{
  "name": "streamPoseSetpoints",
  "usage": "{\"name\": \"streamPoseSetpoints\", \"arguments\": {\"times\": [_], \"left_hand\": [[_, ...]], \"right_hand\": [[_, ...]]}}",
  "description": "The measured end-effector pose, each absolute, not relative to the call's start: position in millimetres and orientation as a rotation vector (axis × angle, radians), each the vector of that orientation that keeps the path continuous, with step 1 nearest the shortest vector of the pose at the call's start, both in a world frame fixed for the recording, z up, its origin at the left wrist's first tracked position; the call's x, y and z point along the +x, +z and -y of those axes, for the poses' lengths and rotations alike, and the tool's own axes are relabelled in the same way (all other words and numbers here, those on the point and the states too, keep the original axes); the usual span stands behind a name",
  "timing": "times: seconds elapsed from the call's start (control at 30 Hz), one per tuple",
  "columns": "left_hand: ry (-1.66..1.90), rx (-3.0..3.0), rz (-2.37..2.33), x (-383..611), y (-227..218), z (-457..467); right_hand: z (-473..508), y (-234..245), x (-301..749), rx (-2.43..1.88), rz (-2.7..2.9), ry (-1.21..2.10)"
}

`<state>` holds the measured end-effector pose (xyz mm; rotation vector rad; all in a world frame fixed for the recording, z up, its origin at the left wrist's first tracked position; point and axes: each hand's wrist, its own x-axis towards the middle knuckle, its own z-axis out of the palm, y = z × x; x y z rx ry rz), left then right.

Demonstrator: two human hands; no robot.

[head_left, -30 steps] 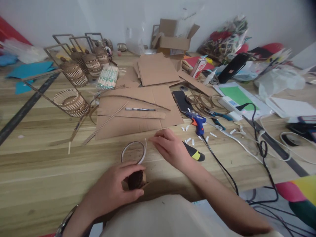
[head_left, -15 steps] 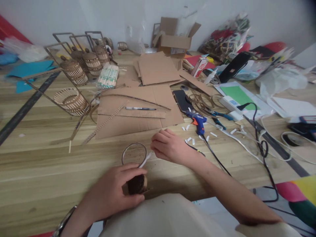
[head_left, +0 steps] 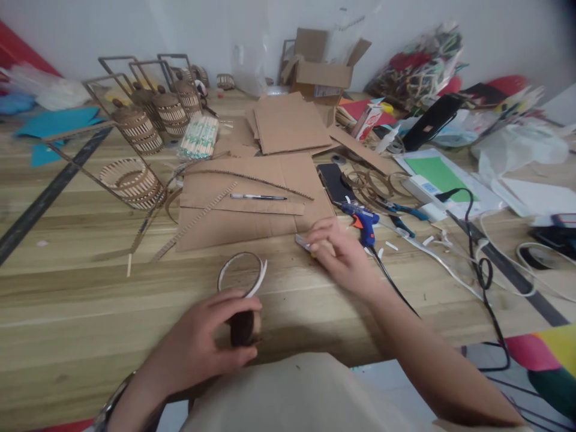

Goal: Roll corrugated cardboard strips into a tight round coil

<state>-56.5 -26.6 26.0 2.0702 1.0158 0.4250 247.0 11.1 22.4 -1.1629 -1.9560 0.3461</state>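
Note:
My left hand (head_left: 211, 339) is closed around a small dark brown roll (head_left: 243, 327) near the table's front edge. A thin white strip curled into a ring (head_left: 240, 273) rises from that roll and lies on the wood just beyond my fingers. My right hand (head_left: 339, 252) is lifted to the right of the ring, fingers pinched on a small grey utility knife (head_left: 304, 243) whose tip sticks out to the left. A blue glue gun (head_left: 362, 222) lies just behind that hand.
Brown cardboard sheets (head_left: 252, 204) with a pen (head_left: 258, 197) lie behind the ring. Woven basket models on a wire stand (head_left: 135, 129) stand at the back left. A black phone (head_left: 333, 183), cardboard rings, scissors, black cables (head_left: 477, 264) and paper scraps crowd the right side.
My right hand left the loose end of the white strip, moved right and up, and now holds the small knife. The black and yellow knife handle on the table is no longer visible. My left hand stayed put.

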Motion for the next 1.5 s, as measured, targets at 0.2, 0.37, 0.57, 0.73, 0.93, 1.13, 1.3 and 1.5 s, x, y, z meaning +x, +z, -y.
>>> {"name": "streamPoseSetpoints", "arguments": {"times": [0.2,0.37,0.57,0.73,0.93,1.13,1.3,1.5], "left_hand": [[0.275,2.101,-0.912,-33,28,16],[0.440,2.050,-1.020,-44,25,21],[0.739,1.911,-1.087,-33,24,22],[0.811,1.937,-0.988,-21,26,20],[0.863,1.944,-0.925,-18,24,19],[0.849,1.918,-0.860,-16,26,18],[0.840,1.911,-0.845,-15,26,18],[0.833,1.915,-0.853,-14,25,18]], "right_hand": [[15,28,208,-0.861,2.438,0.272],[12,4,213,-1.010,2.455,0.280],[17,18,210,-1.150,1.686,0.821],[21,41,194,-1.026,1.179,1.491],[22,39,188,-0.987,0.951,1.736],[22,41,190,-1.037,1.017,1.787],[22,40,190,-1.043,0.988,1.801],[23,40,189,-1.079,0.946,1.815]]}}
